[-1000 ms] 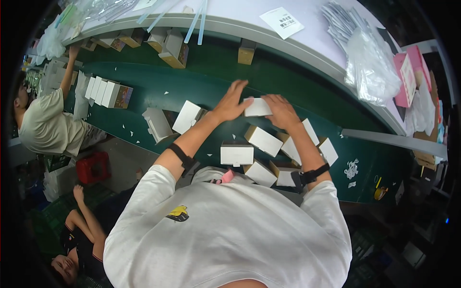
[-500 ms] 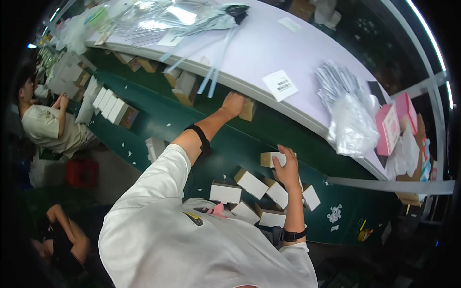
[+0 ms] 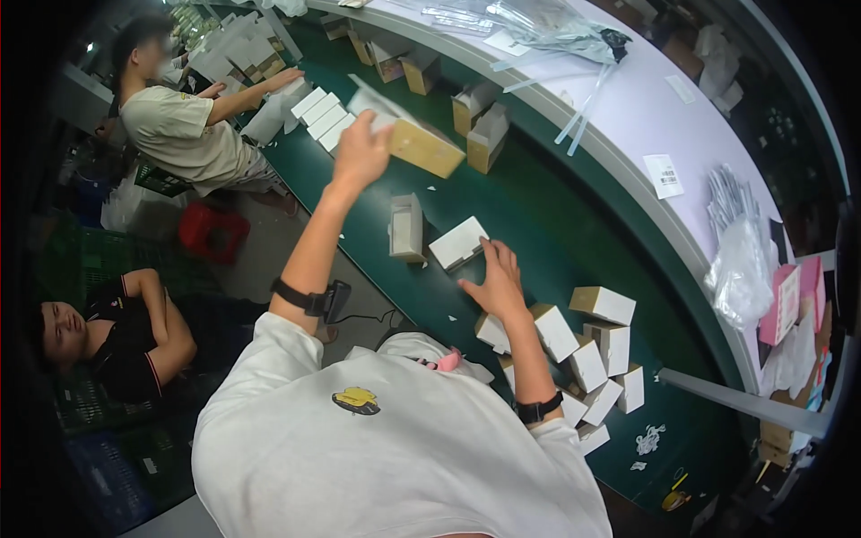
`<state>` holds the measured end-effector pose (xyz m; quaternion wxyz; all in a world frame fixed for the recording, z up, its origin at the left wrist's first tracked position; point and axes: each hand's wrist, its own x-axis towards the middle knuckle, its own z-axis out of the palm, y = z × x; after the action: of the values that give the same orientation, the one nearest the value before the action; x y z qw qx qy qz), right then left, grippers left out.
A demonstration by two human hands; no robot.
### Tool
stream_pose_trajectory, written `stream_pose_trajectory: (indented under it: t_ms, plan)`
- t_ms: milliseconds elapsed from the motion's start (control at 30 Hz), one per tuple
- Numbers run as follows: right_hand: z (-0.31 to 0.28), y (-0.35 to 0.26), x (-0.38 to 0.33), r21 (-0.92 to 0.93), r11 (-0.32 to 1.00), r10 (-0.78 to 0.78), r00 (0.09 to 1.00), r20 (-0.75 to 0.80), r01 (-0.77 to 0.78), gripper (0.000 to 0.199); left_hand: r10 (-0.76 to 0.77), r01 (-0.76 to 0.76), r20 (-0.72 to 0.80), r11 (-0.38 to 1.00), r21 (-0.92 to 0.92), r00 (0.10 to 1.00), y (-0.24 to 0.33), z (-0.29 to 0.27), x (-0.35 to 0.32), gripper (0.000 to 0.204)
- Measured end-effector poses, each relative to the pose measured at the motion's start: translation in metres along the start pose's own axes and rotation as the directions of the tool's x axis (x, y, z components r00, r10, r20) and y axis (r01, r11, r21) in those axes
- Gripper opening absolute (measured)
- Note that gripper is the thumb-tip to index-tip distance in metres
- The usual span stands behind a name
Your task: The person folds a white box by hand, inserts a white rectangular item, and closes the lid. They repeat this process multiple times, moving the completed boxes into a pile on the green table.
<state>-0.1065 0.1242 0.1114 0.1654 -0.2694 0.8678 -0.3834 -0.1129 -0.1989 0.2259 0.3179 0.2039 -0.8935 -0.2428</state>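
Our left hand (image 3: 361, 154), half a second ago under the edge of the long pale lilac shelf (image 3: 619, 99), has come out to the left and is clamped on the near left end of a tan-and-white open cardboard box (image 3: 429, 151), which hangs tilted above the dark green bench (image 3: 538, 235). Our right hand (image 3: 499, 283) has left the tan-sided white carton (image 3: 604, 305) at the far side of the cluster and moved left; its fingers and thumb are apart, fingertips at the right end of a closed white rectangular carton (image 3: 459, 242). Just left of that carton stands an upright open pale cardboard box (image 3: 406, 231). At far left, a co-worker in a cream short-sleeved shirt (image 3: 179, 134) now reaches an arm forward over the bench.
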Motion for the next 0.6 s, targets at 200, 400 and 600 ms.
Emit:
stream_pose_trajectory:
  t_ms: [200, 400, 600]
  plan:
    - [0.058, -0.018, 0.048, -0.477, 0.837, -0.231, 0.963, 0.136, 0.268, 0.094, -0.204, 0.195, 0.011, 0.951, 0.24, 0.979, -0.104, -0.034, -0.057, 0.023]
    - [0.07, -0.011, 0.07, -0.625, 0.766, 0.072, 0.947, 0.314, 0.149, 0.081, -0.334, 0.303, 0.343, 0.942, 0.142, 0.878, -0.161, 0.004, -0.135, 0.033]
    - [0.069, -0.033, 0.039, -0.698, 0.715, -0.04, 0.996, -0.078, -0.026, 0.069, -0.286, 0.371, 0.68, 0.928, 0.022, 0.676, -0.158, 0.019, -0.126, 0.033]
